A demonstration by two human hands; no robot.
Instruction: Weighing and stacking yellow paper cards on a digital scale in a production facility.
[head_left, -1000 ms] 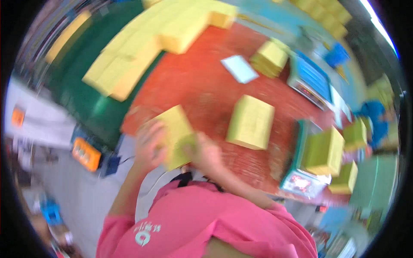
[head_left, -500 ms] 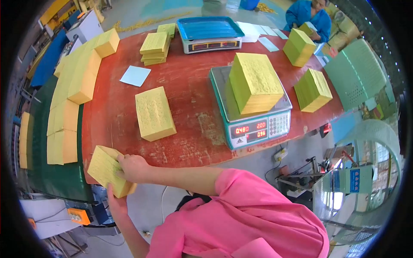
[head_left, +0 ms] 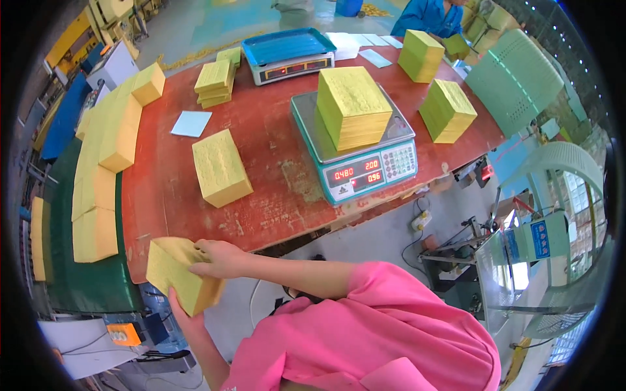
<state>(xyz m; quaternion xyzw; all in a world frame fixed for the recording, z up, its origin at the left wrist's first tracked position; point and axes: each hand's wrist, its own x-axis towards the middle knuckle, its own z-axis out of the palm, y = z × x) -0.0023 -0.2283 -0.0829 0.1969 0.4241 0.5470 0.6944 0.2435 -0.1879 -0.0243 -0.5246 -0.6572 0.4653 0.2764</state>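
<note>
A thick stack of yellow paper (head_left: 173, 270) is held between my two hands over the table's near left corner, tilted. My left hand (head_left: 186, 311) grips it from below, along its lower edge. My right hand (head_left: 220, 259) closes round its upper right side, the thumb lying across it. Nearby on the red table (head_left: 274, 156) lies another paper stack (head_left: 222, 169). To the right a tall paper stack (head_left: 353, 104) rests on the metal pan of a teal digital scale (head_left: 372, 173) with lit red digits.
Rows of yellow stacks (head_left: 120, 137) line the green surface (head_left: 59, 280) at left. A second scale with a blue tray (head_left: 287, 47), small piles (head_left: 215, 81), a pale blue sheet (head_left: 191, 124) and two stacks (head_left: 448, 111) share the table. A co-worker in blue (head_left: 427, 18) handles paper at far right.
The whole view has shifted, carrying the table and scales leftward and upward at the right. The held stack now sits slightly lower and further right in the picture, still in both hands.
</note>
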